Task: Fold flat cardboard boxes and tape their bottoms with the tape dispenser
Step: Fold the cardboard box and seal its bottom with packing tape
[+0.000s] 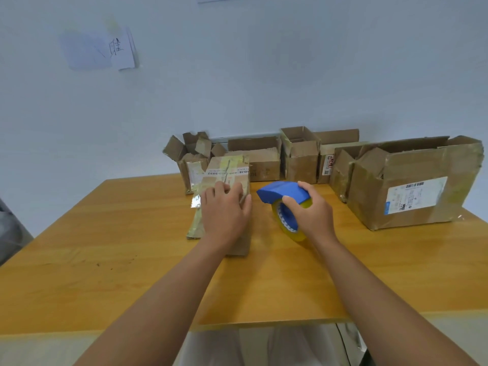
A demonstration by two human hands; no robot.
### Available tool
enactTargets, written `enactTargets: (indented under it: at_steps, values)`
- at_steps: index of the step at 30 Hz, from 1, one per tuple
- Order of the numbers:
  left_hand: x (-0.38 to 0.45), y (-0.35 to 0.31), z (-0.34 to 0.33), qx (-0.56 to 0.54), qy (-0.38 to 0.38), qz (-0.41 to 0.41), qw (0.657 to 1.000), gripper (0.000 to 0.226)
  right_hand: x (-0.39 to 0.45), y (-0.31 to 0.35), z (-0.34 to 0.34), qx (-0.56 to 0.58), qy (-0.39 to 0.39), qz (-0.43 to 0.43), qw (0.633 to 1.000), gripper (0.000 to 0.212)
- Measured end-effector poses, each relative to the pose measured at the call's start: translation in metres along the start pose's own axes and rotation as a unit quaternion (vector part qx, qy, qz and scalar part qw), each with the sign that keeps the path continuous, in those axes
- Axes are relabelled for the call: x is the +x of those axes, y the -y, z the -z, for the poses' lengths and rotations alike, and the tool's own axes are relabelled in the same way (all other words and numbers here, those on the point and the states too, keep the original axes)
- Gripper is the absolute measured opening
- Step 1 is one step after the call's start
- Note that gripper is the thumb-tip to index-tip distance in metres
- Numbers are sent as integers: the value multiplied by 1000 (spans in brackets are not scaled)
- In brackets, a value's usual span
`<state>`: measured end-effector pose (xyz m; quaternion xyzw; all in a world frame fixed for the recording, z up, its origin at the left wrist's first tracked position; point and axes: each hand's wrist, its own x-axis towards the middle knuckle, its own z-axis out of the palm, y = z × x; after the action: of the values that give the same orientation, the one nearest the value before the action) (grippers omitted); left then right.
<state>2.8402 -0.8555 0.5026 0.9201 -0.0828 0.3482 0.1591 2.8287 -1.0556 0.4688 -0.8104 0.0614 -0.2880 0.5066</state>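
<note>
Far left on the wall: a sheet of white paper with a handwritten character [120, 48], not relevant to the work.

Left of centre on the orange wooden desk [105, 247]: a small brown cardboard box with old yellowed tape and a printed number strip [227, 171]. It stands assembled, a loose taped flap spread on the desk at its left. The left hand [224, 215] lies on top of it, palm down, fingers [232, 188] extended and only lightly bent over the top seam, pressing rather than gripping. Judgement: the flaps are being held closed, so this face is the bottom awaiting tape.

Just right of the box: the blue plastic tape dispenser with a yellowish clear tape roll [284, 196]. It rests on or just above the desk; contact cannot be told. The right hand [311, 212] grasps it, fingers curled over the blue cover and thumb on the roll's near side.

Behind and to the right: a row of opened brown cardboard boxes along the wall [298, 157], and a large brown cardboard box with a white shipping label [414, 186] at far right.

Step in hand, as judged: folding done on this box, taping about to begin. Next move calls for lifting the dispenser over to the box's far edge, anchoring the tape end, then drawing it along the seam while the left hand shifts clear yet keeps the flaps flat.
</note>
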Motion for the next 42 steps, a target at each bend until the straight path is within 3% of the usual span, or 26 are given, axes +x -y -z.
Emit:
enactTargets:
  at_steps: [5, 8, 12, 18, 23, 30, 35, 39, 42]
  values:
    - [-2, 6, 0, 0, 1, -18, 1000, 29, 3, 6, 0, 6, 28, 5, 1000, 50]
    - [-2, 12, 2, -13, -1, -33, 999, 31, 1, 8, -4, -110, 58, 73, 989, 50]
    - [-1, 14, 7, -40, 3, -46, 998, 31, -8, 7, -15, -304, 104, 169, 932, 62]
    - [-2, 27, 17, -53, 45, -78, 995, 31, -20, -6, -27, -407, 139, 183, 884, 72]
    - [-3, 25, 18, -65, 36, -80, 994, 28, -26, -6, -32, -424, 145, 186, 874, 73]
    - [-3, 29, 17, -65, 20, -93, 993, 25, -16, 19, -27, -411, 187, 141, 881, 53]
    - [-3, 29, 15, -64, -27, -104, 992, 23, -12, 48, -27, -212, 130, 204, 947, 48]
    - [-1, 30, 17, -64, -32, -109, 991, 18, -8, 62, -37, -168, 172, 231, 943, 52]
    - [0, 32, 19, -67, -19, -113, 991, 16, -5, 64, -45, -178, 190, 239, 936, 41]
